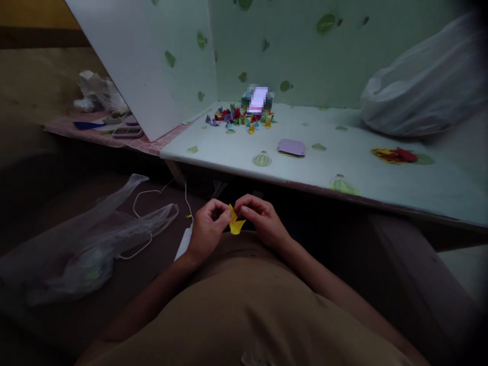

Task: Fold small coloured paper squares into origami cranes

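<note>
Though already creased into a small shape with two points below and one tip standing up, seemingly not finished, judging by the grip on the yellow paper piece (235, 223). Pinched on its left side between thumb and forefinger of the left hand (207, 230), closed on that edge; pinched at its upper right by the fingertips of the right hand (263, 218), likewise closed, remaining fingers curled in. Held between the two hands and touching both, low over the lap, just in front of and below the near edge of the table (229, 147), well apart from anything lying on it. Done, by the look of things: a heap of small folded pieces (240, 118) in many colours near the far edge of the surface, just in front of a blurred box (258, 99); also a few red and yellow pieces (394, 155) toward the right side, near a large white plastic bag (423, 81). Left, as a judgement: a flat stack of purple sheets (292, 147) about mid-surface, between the heap and the near edge, unfolded as far as can be told. Size of either pile and number of folds wanting on the yellow one: too small and dim to tell. Off to the left of the hands, on the dark floor, a clear plastic bag (102, 234) and a white cable (187, 201), touched by neither hand.
</note>
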Available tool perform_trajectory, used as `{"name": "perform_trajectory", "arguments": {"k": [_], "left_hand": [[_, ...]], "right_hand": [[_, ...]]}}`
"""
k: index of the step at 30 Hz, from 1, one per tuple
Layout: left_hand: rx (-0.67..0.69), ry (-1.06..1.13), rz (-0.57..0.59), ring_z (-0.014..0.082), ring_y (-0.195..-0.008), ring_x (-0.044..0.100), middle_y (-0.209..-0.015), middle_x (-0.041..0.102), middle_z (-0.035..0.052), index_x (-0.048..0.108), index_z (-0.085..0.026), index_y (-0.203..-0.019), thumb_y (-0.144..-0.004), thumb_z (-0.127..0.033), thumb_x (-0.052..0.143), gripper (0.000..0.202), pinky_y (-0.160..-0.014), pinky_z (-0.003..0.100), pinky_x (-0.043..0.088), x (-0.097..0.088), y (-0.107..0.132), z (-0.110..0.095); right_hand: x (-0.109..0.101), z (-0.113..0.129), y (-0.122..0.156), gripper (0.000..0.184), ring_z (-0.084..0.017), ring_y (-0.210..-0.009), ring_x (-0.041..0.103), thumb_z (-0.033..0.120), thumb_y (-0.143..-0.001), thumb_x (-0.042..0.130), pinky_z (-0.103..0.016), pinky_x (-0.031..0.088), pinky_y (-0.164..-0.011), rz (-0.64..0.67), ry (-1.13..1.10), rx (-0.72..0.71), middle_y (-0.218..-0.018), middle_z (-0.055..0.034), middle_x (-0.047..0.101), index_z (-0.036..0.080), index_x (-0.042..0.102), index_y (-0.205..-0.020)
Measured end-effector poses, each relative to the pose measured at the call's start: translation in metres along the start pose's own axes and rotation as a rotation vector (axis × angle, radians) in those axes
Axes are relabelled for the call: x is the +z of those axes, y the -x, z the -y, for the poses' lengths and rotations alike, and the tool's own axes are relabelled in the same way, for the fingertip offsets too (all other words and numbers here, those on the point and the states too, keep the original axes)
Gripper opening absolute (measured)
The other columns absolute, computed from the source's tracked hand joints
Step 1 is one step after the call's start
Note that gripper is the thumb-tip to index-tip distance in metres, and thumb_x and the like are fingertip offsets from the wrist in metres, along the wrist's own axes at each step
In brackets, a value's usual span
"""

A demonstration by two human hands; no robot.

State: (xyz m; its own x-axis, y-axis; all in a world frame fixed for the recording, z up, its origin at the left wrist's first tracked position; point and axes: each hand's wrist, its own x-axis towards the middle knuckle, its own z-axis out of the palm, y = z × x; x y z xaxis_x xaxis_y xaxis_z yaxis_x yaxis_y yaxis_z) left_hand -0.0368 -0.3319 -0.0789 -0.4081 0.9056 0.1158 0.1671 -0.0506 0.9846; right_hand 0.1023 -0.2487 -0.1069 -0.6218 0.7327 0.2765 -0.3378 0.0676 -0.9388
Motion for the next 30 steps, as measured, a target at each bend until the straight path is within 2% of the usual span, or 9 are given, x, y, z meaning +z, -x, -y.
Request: {"name": "perform_trajectory", "arguments": {"k": [6,10,14,25,30], "left_hand": [[-0.155,0.235,-0.058,0.0090,-0.056,0.049,-0.064,0.056,-0.0042,0.058,-0.018,-0.074,-0.074,-0.030,0.070,0.018,-0.053,0.021,0.040,-0.0002,-0.0046,0.0045],[-0.170,0.322,-0.092,0.0088,-0.056,0.051,-0.065,0.057,-0.0038,0.057,-0.017,-0.074,-0.072,-0.031,0.070,0.019,-0.052,0.021,0.041,0.0008,-0.0067,0.0075],[-0.131,0.282,-0.094,0.0087,-0.057,0.050,-0.066,0.057,-0.0037,0.058,-0.017,-0.074,-0.073,-0.030,0.070,0.017,-0.054,0.021,0.041,0.0019,-0.0053,0.0077],[-0.032,0.110,-0.015,0.0120,-0.068,0.055,-0.073,0.062,-0.0014,0.062,-0.017,-0.077,-0.077,-0.031,0.069,0.016,-0.063,0.023,0.045,0.0010,0.0006,0.0057],[0.014,0.085,-0.013,0.0127,-0.071,0.058,-0.077,0.065,-0.0005,0.063,-0.018,-0.079,-0.080,-0.029,0.068,0.013,-0.066,0.024,0.047,0.0008,0.0017,0.0090]], "right_hand": [[-0.0049,-0.0018,-0.0019,0.017,-0.015,-0.080,0.058,0.038,-0.084,0.072,-0.029,0.049,-0.077,-0.020,0.018,-0.028,-0.088,-0.0017,0.063,0.021,0.070,-0.089],[-0.0025,0.0023,-0.0026,0.021,-0.018,-0.087,0.059,0.040,-0.080,0.076,-0.032,0.049,-0.081,0.044,0.136,-0.074,-0.092,-0.0030,0.061,0.022,0.070,-0.088],[0.0012,0.0048,-0.0024,0.022,-0.019,-0.087,0.058,0.043,-0.080,0.076,-0.034,0.047,-0.082,0.052,0.248,-0.111,-0.090,-0.0042,0.062,0.021,0.070,-0.085],[0.0004,-0.0010,-0.0029,0.013,-0.015,-0.076,0.056,0.031,-0.083,0.073,-0.029,0.044,-0.072,-0.027,0.202,-0.045,-0.079,-0.0007,0.062,0.020,0.068,-0.079],[0.0008,0.0012,-0.0029,0.015,-0.015,-0.075,0.055,0.032,-0.082,0.073,-0.029,0.043,-0.071,-0.038,0.224,-0.041,-0.077,-0.0005,0.061,0.019,0.068,-0.076]]}}
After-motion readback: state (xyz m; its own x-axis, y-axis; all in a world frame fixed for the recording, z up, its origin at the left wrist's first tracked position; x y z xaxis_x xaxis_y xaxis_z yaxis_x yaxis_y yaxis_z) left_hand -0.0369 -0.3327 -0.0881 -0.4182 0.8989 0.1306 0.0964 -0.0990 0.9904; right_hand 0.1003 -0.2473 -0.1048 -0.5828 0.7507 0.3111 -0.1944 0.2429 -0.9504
